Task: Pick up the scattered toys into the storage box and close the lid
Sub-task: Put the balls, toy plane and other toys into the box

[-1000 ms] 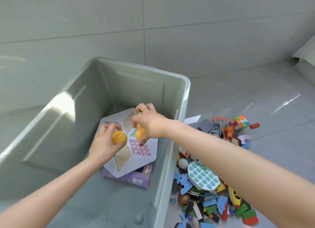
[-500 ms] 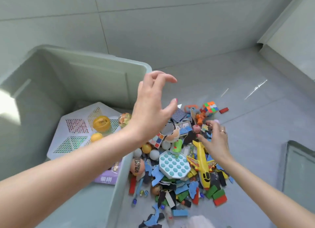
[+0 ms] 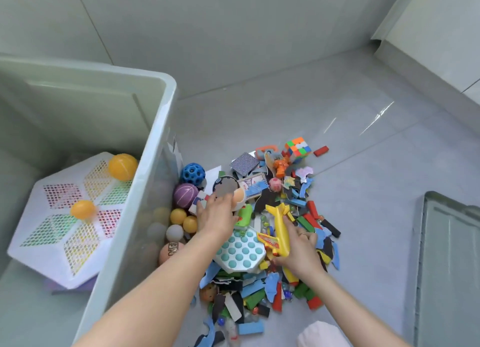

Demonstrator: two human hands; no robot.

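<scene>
You are holding the yellow toy plane (image 3: 280,231) with your right hand (image 3: 301,253); its fingers are curling around the plane's body, and the plane is lying on the heap of scattered toys (image 3: 262,232) on the grey floor (image 3: 298,97), just right of the storage box (image 3: 145,191). Your left hand (image 3: 217,218) is reaching over the heap with its fingers bent down on a round toy with a peach-coloured part (image 3: 230,191), but you cannot tell if it is really gripping it. Between your two hands a white pop-it board with teal bubbles (image 3: 240,252) is resting on the pile. A blue holed ball (image 3: 192,174) and a purple ball (image 3: 185,194) are lying near the box wall, and a colour cube (image 3: 297,148) is sitting at the far edge. Inside the box, two orange balls (image 3: 122,166) are lying on a white hexagonal board (image 3: 70,217). The lid (image 3: 452,256) is lying on the floor at the right.
</scene>
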